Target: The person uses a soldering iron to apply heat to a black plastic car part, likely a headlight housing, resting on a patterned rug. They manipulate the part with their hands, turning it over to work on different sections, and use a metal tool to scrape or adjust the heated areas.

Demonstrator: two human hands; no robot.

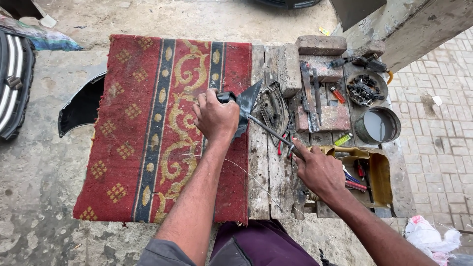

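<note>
Soft, even daylight fills the scene, bright without harsh glare. Shadows are faint and short beneath the red patterned woven rug (148, 128) and grey bricks (320, 45). Focus is sharp throughout; straight edges bow slightly toward the corners.

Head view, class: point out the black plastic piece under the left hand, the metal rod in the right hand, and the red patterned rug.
Black plastic piece (249, 98), head view, on its pointed upper flap.
Metal rod (268, 129), head view, mid-shaft.
Red patterned rug (130, 128), head view, on its left red band.
</note>
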